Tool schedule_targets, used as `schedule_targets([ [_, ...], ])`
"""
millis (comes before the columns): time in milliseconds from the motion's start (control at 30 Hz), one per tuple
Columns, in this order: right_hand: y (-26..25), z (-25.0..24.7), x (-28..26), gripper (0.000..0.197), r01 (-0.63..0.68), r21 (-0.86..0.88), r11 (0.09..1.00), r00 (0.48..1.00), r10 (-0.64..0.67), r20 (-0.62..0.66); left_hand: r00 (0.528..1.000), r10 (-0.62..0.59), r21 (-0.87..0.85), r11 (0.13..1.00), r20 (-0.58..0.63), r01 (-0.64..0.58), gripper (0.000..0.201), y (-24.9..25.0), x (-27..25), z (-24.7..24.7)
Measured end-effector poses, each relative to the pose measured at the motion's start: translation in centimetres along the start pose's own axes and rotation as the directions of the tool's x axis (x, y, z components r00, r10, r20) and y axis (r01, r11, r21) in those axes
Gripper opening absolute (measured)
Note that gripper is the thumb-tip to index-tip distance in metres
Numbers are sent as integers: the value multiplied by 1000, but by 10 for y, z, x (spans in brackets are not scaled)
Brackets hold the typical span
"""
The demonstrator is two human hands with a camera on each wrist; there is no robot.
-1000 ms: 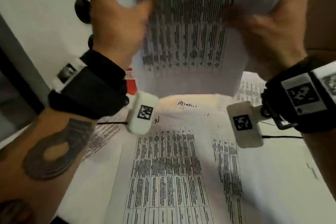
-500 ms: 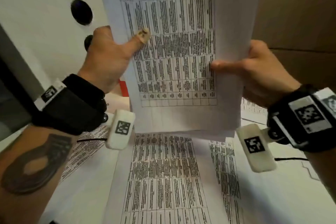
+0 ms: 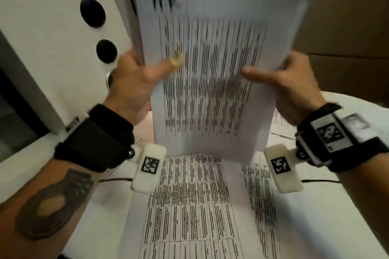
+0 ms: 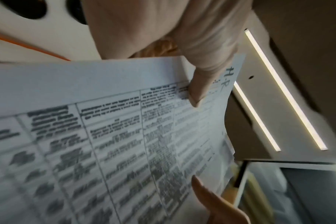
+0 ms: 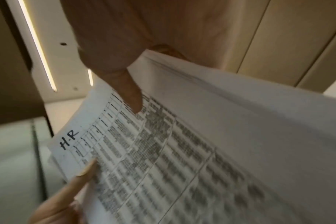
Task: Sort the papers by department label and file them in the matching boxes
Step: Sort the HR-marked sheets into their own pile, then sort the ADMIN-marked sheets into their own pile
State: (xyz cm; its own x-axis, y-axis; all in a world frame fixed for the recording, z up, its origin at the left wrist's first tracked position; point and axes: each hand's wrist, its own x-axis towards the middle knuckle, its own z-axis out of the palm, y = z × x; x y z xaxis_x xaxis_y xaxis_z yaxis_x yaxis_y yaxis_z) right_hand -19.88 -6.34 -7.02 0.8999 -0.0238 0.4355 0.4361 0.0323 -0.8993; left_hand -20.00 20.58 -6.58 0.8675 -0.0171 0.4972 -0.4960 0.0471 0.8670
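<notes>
Both hands hold up a small stack of printed sheets (image 3: 212, 82) covered in a table of text. My left hand (image 3: 139, 82) pinches its left edge, thumb on the front. My right hand (image 3: 288, 84) pinches the right edge the same way. The handwritten label "H-R" (image 5: 69, 140) sits at the top corner of the front sheet (image 4: 125, 136). More printed papers (image 3: 189, 206) lie flat on the table below the held stack. No filing boxes with readable labels are in view.
A white panel (image 3: 52, 38) with two dark round holes stands at the left. Brown cardboard (image 3: 347, 38) rises at the back right. A thin black cable (image 3: 320, 181) runs across the papers on the table.
The held stack has come down from high in front of the head camera and now tilts slightly. Both hands keep their hold on its edges, lower than a second ago.
</notes>
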Motion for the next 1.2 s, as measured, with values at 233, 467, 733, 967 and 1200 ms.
schedule_targets([
  [233,19,14,-6,31,79,-40,996,995,-81,-62,994,-33,199,979,-102,53,98,-14,-13,12],
  [467,29,10,-3,40,36,-17,999,999,-36,-23,991,-103,19,994,-81,105,77,-15,-12,9],
  [733,25,19,-12,17,14,-142,990,998,-5,62,972,44,411,910,-230,56,47,-18,-10,3],
  [967,20,22,-16,23,52,-655,754,820,343,459,983,35,815,564,-181,131,32,15,10,-138],
  [1200,83,46,-13,120,248,-929,276,609,701,371,862,-470,940,168,-190,298,66,-59,-43,-257],
])
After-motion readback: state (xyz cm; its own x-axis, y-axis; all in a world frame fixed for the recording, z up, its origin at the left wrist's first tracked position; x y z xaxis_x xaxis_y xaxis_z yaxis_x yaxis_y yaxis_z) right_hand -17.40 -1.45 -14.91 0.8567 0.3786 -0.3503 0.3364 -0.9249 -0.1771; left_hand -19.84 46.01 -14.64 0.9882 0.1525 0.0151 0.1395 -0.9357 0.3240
